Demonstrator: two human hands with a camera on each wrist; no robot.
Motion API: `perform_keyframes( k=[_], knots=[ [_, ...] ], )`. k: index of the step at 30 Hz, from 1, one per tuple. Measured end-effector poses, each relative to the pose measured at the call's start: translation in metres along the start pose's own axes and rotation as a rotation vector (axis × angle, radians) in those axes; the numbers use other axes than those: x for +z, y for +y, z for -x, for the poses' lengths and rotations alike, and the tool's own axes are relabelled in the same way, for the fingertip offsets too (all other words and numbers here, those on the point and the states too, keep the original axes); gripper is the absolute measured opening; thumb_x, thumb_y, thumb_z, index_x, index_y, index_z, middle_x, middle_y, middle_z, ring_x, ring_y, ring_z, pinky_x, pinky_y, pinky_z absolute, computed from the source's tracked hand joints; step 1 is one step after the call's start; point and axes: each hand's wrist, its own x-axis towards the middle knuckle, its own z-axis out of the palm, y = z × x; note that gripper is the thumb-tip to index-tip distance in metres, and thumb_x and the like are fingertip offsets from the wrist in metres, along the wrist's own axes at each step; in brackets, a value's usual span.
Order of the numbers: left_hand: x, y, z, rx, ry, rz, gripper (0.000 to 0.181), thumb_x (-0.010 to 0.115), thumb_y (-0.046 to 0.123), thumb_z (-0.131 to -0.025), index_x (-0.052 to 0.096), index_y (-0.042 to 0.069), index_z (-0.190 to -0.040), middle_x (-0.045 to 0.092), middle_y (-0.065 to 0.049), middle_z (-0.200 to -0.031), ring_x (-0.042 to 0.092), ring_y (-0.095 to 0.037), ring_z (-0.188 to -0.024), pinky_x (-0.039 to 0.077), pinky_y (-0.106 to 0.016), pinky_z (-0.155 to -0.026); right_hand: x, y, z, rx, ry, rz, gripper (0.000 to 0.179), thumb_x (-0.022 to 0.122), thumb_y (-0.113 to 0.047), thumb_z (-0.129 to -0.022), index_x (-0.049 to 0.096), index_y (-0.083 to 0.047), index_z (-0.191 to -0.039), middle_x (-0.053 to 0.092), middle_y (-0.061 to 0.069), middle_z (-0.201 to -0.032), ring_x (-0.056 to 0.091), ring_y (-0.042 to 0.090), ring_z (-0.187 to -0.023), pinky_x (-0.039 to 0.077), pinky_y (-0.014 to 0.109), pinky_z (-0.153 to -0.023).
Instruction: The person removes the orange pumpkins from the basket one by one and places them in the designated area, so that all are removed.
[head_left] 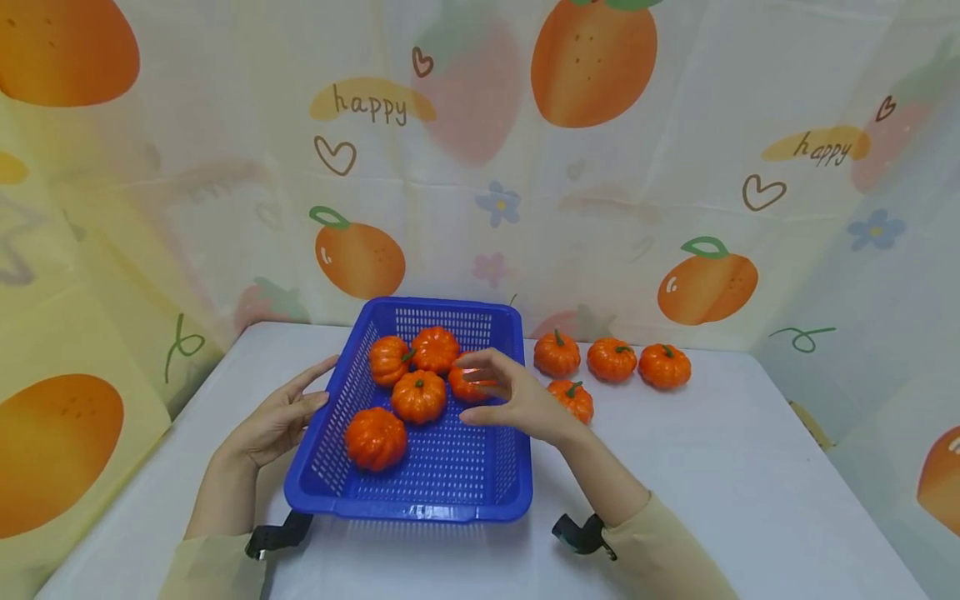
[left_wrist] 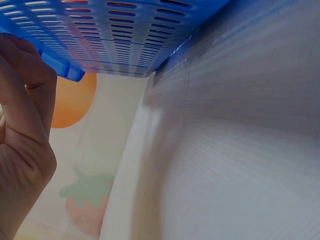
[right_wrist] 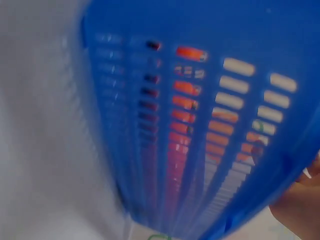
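A blue plastic basket (head_left: 435, 510) with slotted walls stands on the white table. Inside it lie several small orange pumpkins with green stems, among them a pumpkin (head_left: 377, 439) near the front left. My left hand (head_left: 273, 423) touches the outside of the basket's left rim with its fingertips and thumb. Over the right side of the basket is my right hand (head_left: 517, 398), thumb and fingers curved and spread apart. Just beyond its fingers a pumpkin (head_left: 467, 385) is partly hidden. In the right wrist view the slotted basket wall (right_wrist: 165, 125) covers most of that hand.
To the right of the basket are more pumpkins: three in a back row, including one pumpkin (head_left: 664, 367) at its right end, and another pumpkin (head_left: 573, 401) partly behind my right wrist. A fruit-printed curtain (head_left: 600, 200) hangs behind the white table (head_left: 712, 483).
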Motion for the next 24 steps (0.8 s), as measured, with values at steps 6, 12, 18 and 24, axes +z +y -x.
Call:
perform_keyframes(
  k=[6, 12, 18, 24],
  knots=[
    [0.0, 0.0, -0.001, 0.008, -0.004, 0.005, 0.062, 0.035, 0.012, -0.107, 0.004, 0.019, -0.16, 0.076, 0.004, -0.107, 0.074, -0.009, -0.08, 0.062, -0.027, -0.074, 0.016, -0.013, -0.016, 0.023, -0.078, -0.058, 0.063, 0.076, -0.027, -0.085, 0.047, -0.016, -0.14, 0.049, 0.005, -0.146, 0.043, 0.039, -0.138, 0.041, 0.052, -0.116],
    [-0.001, -0.002, -0.003, 0.005, -0.003, -0.013, 0.062, 0.036, 0.012, -0.107, 0.005, 0.019, -0.16, 0.076, 0.004, -0.106, 0.074, -0.009, -0.081, 0.062, -0.028, -0.075, 0.034, -0.027, -0.022, 0.032, -0.128, -0.059, 0.059, 0.074, -0.023, -0.086, 0.048, -0.019, -0.139, 0.049, 0.004, -0.146, 0.046, 0.033, -0.136, 0.044, 0.046, -0.116],
    [-0.002, -0.003, -0.003, 0.005, 0.005, -0.009, 0.061, 0.036, 0.013, -0.107, 0.006, 0.02, -0.16, 0.076, 0.003, -0.107, 0.074, -0.009, -0.079, 0.062, -0.027, -0.072, 0.049, -0.047, -0.025, 0.065, -0.162, 0.05, 0.06, 0.073, -0.023, -0.086, 0.047, -0.025, -0.14, 0.051, -0.003, -0.145, 0.049, 0.023, -0.134, 0.05, 0.041, -0.11],
    [-0.003, -0.003, -0.002, 0.008, -0.001, -0.008, 0.061, 0.035, 0.013, -0.107, 0.005, 0.02, -0.16, 0.076, 0.004, -0.104, 0.074, -0.009, -0.079, 0.062, -0.027, -0.073, 0.061, -0.065, -0.033, 0.199, -0.226, -0.12, 0.053, 0.065, -0.022, -0.091, 0.049, -0.022, -0.141, 0.052, 0.001, -0.146, 0.054, 0.024, -0.134, 0.049, 0.049, -0.109]
  ],
)
